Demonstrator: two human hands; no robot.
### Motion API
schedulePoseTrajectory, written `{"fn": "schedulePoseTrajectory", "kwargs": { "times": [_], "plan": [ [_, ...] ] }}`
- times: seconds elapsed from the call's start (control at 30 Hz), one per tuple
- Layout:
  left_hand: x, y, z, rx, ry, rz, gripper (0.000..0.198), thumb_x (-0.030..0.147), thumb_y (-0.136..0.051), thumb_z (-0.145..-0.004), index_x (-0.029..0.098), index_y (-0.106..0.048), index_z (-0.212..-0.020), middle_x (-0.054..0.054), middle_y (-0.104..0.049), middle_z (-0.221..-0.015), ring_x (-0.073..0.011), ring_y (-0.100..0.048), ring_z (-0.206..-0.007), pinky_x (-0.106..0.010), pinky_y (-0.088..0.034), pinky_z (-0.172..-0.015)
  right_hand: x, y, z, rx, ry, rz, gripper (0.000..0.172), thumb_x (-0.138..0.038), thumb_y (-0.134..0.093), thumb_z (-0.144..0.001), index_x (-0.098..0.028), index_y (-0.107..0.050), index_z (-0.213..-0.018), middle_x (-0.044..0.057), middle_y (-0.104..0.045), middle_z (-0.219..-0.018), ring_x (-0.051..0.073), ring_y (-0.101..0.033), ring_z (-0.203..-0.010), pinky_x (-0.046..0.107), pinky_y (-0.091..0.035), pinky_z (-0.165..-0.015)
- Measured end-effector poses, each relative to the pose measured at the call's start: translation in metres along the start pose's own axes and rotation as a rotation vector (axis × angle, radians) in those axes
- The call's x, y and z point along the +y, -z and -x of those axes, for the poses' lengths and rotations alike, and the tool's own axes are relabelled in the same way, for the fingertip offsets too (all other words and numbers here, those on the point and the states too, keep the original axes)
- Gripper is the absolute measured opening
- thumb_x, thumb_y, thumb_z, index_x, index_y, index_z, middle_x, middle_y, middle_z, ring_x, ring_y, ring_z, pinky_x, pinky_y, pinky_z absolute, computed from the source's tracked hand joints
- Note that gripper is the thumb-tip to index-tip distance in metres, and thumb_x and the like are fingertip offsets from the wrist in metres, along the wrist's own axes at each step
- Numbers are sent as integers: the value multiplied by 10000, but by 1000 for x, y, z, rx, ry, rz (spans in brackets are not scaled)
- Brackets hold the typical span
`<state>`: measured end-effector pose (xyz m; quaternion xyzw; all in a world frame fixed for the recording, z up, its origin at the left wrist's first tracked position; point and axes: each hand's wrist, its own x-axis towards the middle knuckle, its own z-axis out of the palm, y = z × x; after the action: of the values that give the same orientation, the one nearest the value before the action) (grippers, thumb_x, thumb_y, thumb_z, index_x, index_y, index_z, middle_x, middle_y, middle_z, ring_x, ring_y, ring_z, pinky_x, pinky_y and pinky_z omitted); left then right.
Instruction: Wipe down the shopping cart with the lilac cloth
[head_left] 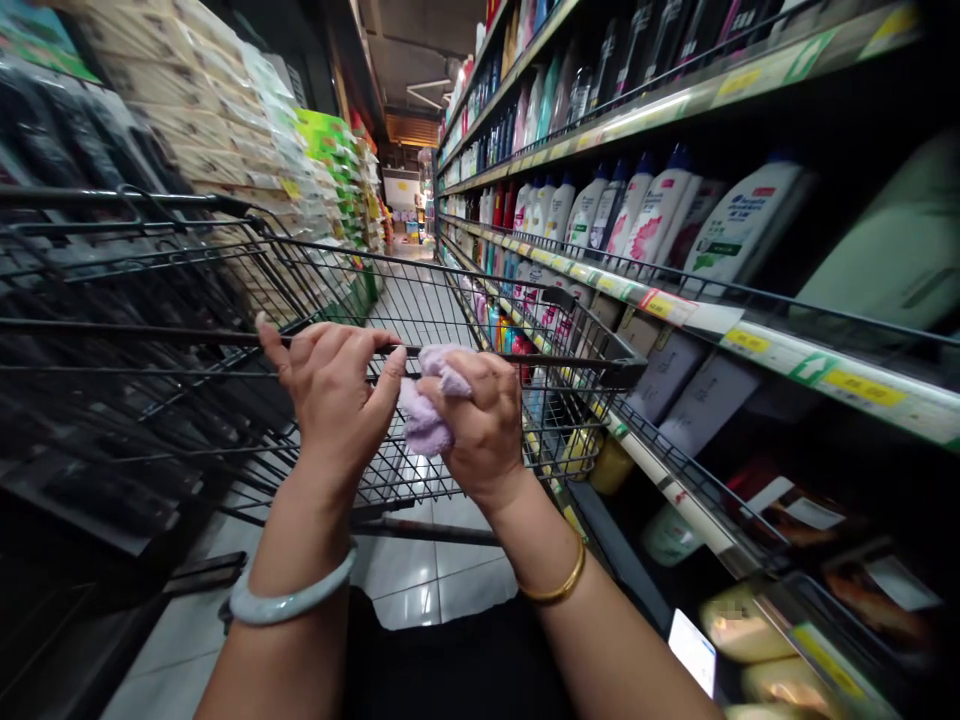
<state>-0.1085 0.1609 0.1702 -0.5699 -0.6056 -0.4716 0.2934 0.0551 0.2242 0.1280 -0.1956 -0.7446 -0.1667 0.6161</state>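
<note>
Clutching purple cloth point(424, 425), right hand point(480, 420) on cart point(150, 328).

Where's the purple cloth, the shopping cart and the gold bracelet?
purple cloth point(424, 425), head view, its bunched lower part.
shopping cart point(622, 372), head view, right corner of its rim.
gold bracelet point(559, 588), head view, the band's lower edge.

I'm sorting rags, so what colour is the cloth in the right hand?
Pale lilac; the cloth shows best in the head view.
</note>
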Motion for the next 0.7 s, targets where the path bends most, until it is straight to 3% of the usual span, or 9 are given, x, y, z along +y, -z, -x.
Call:
{"fn": "schedulePoseTrajectory", "kwargs": {
  "times": [0.07,0.23,0.43,0.6,0.7],
  "plan": [
    [-2,1,0,-3,-11,-1,235,460,-591,-1052,287,-739,-996,-57,-746,-1012,-332,-609,-1229,-667,12,-1360,5,3,-3,54,10,-28,121,-261,-715,-1012,-319,-788,-1090,44,-691,-1316,246,-584,-1241,432,-541,-1108],
    [-3,1,0,-8,-15,1,285,490,-559,-1056,285,-742,-981,-32,-731,-999,-317,-612,-1226,-666,-2,-1362,21,13,-11,250,-216,16,163,-271,-669,-1019,-274,-760,-1153,110,-658,-1247,286,-613,-1199,501,-559,-1070],
    [-9,0,-2,-5,-38,7,236,468,-590,-1061,290,-731,-996,-31,-748,-1005,-321,-620,-1223,-679,-2,-1354,11,10,-10,98,-40,-41,158,-209,-746,-985,-318,-761,-1098,39,-714,-1263,239,-631,-1226,436,-541,-1112],
    [-6,3,-2,-7,-53,3,234,437,-583,-1082,288,-741,-993,-30,-760,-997,-313,-640,-1207,-690,1,-1355,29,21,-16,228,-276,41,156,-241,-695,-995,-279,-756,-1134,85,-689,-1215,277,-605,-1171,490,-551,-1040],
    [7,2,0,-20,-47,-12,216,415,-600,-1075,288,-774,-1056,-53,-768,-1161,-340,-603,-1323,-697,58,-1358,17,17,-16,139,-256,61,160,-253,-703,-987,-291,-763,-1130,90,-712,-1253,296,-603,-1205,501,-547,-1052]
  ]
}}
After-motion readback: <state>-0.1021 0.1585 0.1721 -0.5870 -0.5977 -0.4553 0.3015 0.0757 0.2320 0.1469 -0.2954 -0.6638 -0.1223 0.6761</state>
